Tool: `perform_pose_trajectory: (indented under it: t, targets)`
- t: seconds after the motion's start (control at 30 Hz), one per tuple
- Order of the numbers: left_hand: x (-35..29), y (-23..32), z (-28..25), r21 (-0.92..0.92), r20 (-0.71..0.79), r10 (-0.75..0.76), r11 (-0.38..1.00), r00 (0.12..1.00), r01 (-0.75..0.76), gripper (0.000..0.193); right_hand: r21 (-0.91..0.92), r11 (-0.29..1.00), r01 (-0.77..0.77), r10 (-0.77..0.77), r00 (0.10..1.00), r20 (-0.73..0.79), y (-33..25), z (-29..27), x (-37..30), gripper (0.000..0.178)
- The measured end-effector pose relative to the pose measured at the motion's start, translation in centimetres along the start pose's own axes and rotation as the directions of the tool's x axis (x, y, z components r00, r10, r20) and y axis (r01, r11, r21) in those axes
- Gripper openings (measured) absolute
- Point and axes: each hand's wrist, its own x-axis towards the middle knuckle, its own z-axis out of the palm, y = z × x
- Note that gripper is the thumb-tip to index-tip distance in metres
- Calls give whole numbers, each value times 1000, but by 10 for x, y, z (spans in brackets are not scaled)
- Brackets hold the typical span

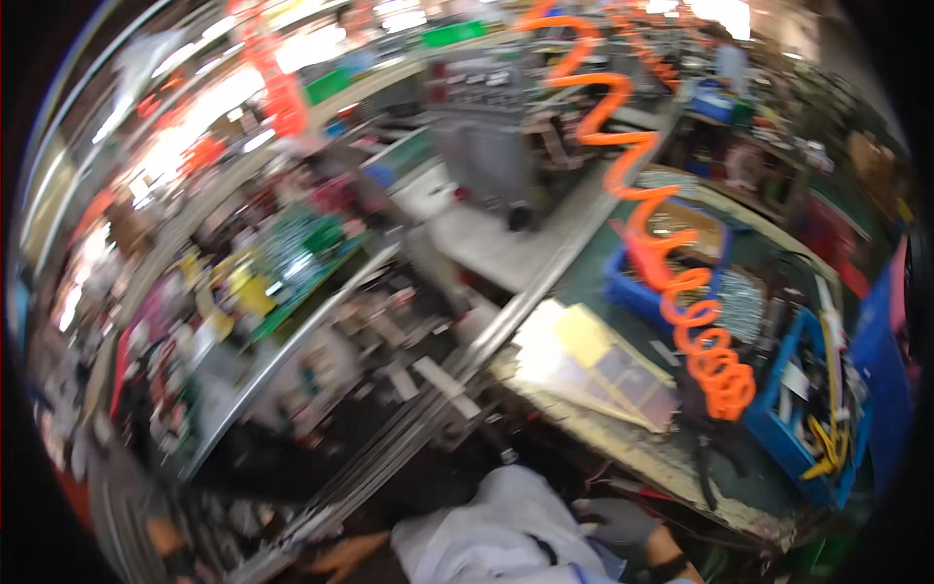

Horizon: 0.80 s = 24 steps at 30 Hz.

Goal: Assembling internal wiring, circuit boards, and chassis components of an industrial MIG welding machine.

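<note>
Motion smears much of the picture. At the lower edge, beside pale cloth (486,530) in front of my body, shows what looks like my left hand or forearm (348,557); its fingers cannot be made out. To the right of the cloth is my right hand (623,524) in a grey glove, with a dark band at the wrist. It is close to the near edge of the green-topped workbench (574,263), its fingers blurred. On that bench lie yellow and white sheets (598,360) and a dark-handled tool (707,467).
An orange coiled hose (623,146) hangs over the bench. Blue bins (632,287) of small parts and a blue basket (778,409) with yellow-handled tools stand there. Metal rails (389,438) run along the bench's left. A grey machine or cabinet (477,136) and cluttered shelving (263,282) lie beyond.
</note>
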Motion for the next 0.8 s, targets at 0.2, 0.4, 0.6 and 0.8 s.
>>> perform_pose_trajectory:
  t: [0.2, 0.4, 0.6, 0.8]
  targets:
    - [11, 4, -17, 145, 58, 216, 964, 975, -222, 19, 452, 891, 34, -53, 998, 28, -64, -71, -24, 45]
    - [13, -14, -49, 269, 65, 490, 830, 869, -488, 27, 709, 646, 282, -87, 951, -298, -92, -94, -5, 44]
    - [-24, -262, -294, 872, -253, -569, 216, 783, 439, 42, 479, 758, 442, -230, 869, -438, -136, -141, 48, 37]
    - [59, -198, -326, -43, -506, -452, 864, 735, 503, 13, 510, 674, 534, -321, 834, -449, -211, -188, 119, 28]
